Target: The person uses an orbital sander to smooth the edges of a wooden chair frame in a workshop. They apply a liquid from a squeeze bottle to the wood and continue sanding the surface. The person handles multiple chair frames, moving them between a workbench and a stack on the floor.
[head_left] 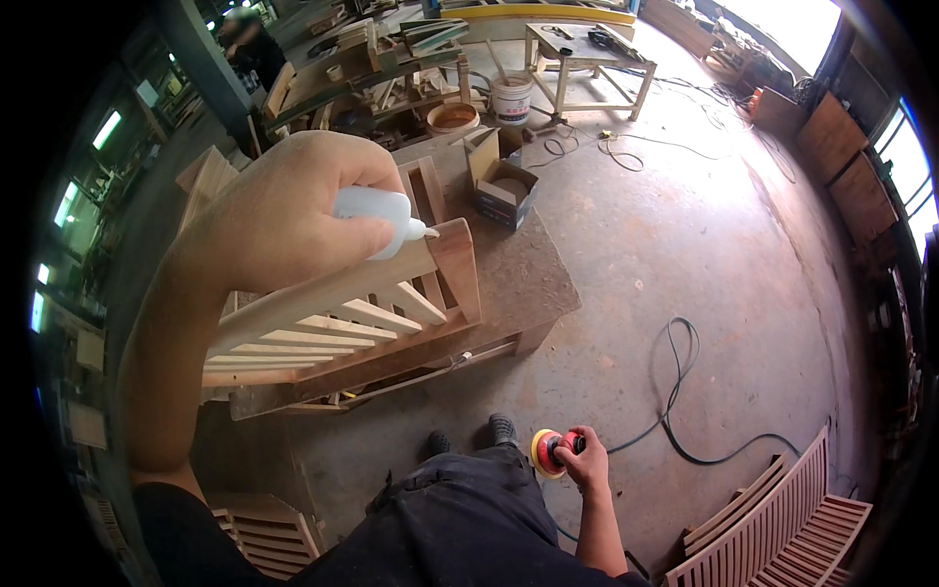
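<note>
My left hand (pixel 293 210) is closed around a white squeeze bottle (pixel 377 217). The bottle's nozzle points at the top corner of a slatted wooden frame (pixel 452 256), close to the wood; whether it touches I cannot tell. The frame lies on a dusty workbench (pixel 518 293). Low at my right side, my right hand (pixel 587 458) grips a red orbital sander (pixel 558 452) with a yellow pad. The sander hangs clear of the bench, and a green hose (pixel 636 437) runs from it over the floor.
An opened cardboard box (pixel 502 191) sits on the bench's far end. Beyond stand a white bucket (pixel 511 100), a brown-filled tub (pixel 452 119) and a small wooden table (pixel 592 49). Slatted wooden pieces (pixel 782 533) lie at lower right. Another person (pixel 252 47) is at far left.
</note>
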The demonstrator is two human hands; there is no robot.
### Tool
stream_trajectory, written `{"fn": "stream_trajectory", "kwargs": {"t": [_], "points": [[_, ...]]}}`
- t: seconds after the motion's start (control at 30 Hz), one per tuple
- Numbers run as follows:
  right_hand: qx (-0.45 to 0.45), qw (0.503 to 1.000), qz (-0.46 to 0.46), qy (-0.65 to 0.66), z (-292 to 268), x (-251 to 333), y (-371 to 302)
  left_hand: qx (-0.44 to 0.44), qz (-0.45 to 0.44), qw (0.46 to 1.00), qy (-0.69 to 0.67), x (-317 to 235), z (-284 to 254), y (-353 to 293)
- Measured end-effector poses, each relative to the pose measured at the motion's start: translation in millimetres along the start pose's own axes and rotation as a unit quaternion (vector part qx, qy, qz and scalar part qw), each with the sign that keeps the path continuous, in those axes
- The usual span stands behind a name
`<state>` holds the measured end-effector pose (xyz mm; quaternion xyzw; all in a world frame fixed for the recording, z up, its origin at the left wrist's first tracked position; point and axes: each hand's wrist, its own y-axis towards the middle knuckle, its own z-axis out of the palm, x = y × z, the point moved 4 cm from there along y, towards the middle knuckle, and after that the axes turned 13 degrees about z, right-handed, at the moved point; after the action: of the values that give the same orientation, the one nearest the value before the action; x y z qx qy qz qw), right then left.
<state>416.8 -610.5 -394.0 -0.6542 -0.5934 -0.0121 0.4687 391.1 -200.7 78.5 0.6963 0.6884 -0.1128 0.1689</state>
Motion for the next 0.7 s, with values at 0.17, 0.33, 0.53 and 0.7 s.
{"fn": "stream_trajectory", "kwargs": {"t": [0.17, 0.33, 0.53, 0.7], "points": [[0.0, 1.0, -0.004, 0.0, 1.1, -3.8, 1.5, 0.008, -0.019, 1.0, -0.004, -6.3, -3.3, 1.8], [-0.002, 1.0, -0.003, 0.006, -0.2, -3.6, 1.2, 0.011, 0.0, 1.0, 0.01, -7.1, -4.9, 4.7], [0.002, 1.0, 0.001, -0.001, -1.4, -3.3, -0.3, 0.026, 0.014, 0.999, 0.027, -5.3, -6.2, 7.5], [0.002, 1.0, 0.011, -0.005, -1.9, -4.5, -1.4, 0.016, 0.004, 1.0, 0.016, -5.0, -6.1, 6.1]]}}
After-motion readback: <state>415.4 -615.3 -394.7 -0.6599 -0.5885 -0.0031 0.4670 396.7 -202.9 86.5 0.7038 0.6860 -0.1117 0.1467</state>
